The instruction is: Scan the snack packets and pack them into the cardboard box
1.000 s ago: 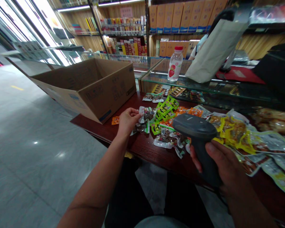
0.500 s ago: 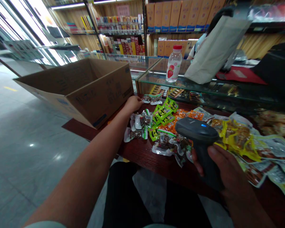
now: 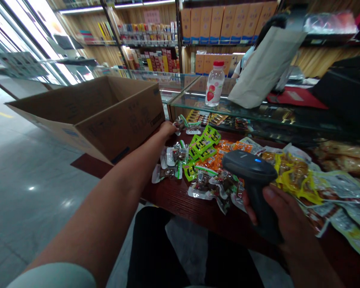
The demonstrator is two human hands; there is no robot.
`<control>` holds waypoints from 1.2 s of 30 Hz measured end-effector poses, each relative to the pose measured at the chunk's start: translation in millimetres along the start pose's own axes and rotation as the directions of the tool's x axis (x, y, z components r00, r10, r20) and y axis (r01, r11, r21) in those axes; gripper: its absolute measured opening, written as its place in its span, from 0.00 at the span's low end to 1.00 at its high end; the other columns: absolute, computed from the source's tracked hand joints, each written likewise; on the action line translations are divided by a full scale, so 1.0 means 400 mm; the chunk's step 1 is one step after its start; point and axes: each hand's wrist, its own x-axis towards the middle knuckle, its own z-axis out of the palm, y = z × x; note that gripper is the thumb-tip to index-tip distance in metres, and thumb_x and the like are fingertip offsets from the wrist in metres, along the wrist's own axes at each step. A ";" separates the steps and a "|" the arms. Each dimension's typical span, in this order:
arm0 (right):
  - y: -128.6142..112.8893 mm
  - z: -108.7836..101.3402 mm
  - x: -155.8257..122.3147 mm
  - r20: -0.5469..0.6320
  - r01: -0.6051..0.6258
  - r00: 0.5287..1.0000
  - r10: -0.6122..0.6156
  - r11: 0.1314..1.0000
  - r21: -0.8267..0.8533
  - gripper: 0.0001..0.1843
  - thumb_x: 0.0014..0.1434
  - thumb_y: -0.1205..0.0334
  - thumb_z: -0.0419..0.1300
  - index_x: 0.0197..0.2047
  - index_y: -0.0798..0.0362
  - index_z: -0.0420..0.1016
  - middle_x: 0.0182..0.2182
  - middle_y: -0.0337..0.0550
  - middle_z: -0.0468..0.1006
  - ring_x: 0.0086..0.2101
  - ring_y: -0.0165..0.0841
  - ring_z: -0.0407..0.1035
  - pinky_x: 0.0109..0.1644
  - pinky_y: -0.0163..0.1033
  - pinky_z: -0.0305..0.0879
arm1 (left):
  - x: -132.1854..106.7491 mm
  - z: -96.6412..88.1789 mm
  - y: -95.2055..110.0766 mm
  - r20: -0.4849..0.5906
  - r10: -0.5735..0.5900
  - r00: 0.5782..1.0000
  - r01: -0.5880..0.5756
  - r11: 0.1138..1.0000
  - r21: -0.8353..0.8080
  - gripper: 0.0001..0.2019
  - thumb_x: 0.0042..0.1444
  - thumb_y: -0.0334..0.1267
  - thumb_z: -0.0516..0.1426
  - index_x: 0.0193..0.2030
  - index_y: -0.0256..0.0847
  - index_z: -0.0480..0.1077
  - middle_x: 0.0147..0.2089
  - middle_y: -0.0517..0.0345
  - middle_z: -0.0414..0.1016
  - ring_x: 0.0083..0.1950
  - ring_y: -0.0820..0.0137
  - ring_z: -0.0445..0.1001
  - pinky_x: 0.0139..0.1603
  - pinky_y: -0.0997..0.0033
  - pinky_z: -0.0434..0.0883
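Note:
My right hand (image 3: 283, 214) grips the handle of a dark grey barcode scanner (image 3: 250, 170) with a small blue light lit on top; it points at the heap of snack packets (image 3: 208, 158) on the dark wooden table (image 3: 183, 198). My left hand (image 3: 167, 130) reaches to the far side of the heap, next to the cardboard box (image 3: 108, 114). Its fingers pinch a small clear packet with green trim (image 3: 181, 122), lifted slightly off the table. Another clear packet (image 3: 193, 131) lies just beside it.
The open cardboard box overhangs the table's left end. Behind the table a glass counter (image 3: 258, 112) carries a bottle with a red cap (image 3: 213, 85), a grey paper bag (image 3: 262, 70) and a red mat. Larger yellow and clear packets (image 3: 315, 176) cover the table's right side.
My left hand left the packets near the table's middle, reached to the far packets by the box, and has pinched one up. The scanner's blue light came on; my right hand stayed put.

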 end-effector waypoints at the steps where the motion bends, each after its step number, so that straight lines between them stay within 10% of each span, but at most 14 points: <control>1: -0.001 0.000 -0.003 0.001 0.003 1.000 -0.003 1.000 -0.006 0.14 0.58 0.44 0.67 0.32 0.46 0.80 0.32 0.43 0.82 0.21 0.34 0.67 0.20 0.38 0.62 | -0.012 -0.012 0.004 -0.002 -0.034 0.999 0.034 0.999 -0.005 0.16 0.36 0.27 0.71 0.19 0.39 0.66 0.22 0.55 0.72 0.31 0.59 0.76 0.37 0.62 0.72; 7: -0.003 -0.004 -0.016 0.031 0.009 0.999 -0.008 1.000 -0.026 0.17 0.58 0.43 0.67 0.32 0.48 0.80 0.29 0.42 0.81 0.20 0.32 0.66 0.21 0.36 0.64 | -0.129 -0.098 0.052 0.007 -0.089 0.996 0.089 0.989 -0.117 0.08 0.48 0.32 0.67 0.26 0.37 0.71 0.26 0.56 0.75 0.25 0.71 0.71 0.33 0.68 0.74; 19: 0.001 -0.007 -0.058 0.184 0.089 0.980 -0.073 0.992 -0.085 0.18 0.60 0.40 0.64 0.34 0.46 0.82 0.22 0.41 0.78 0.21 0.34 0.68 0.24 0.37 0.63 | -0.449 -0.150 0.092 -0.123 0.278 0.953 -0.292 0.949 -0.118 0.10 0.48 0.43 0.67 0.31 0.38 0.79 0.31 0.56 0.79 0.30 0.71 0.72 0.29 0.75 0.67; 36: -0.030 0.004 -0.119 0.153 0.192 0.973 -0.172 0.973 -0.127 0.22 0.61 0.40 0.63 0.29 0.49 0.79 0.18 0.39 0.75 0.20 0.32 0.66 0.25 0.36 0.60 | -0.526 -0.127 0.078 -0.147 0.315 0.938 -0.323 0.945 -0.037 0.10 0.51 0.43 0.64 0.34 0.39 0.81 0.31 0.58 0.79 0.31 0.70 0.71 0.31 0.74 0.65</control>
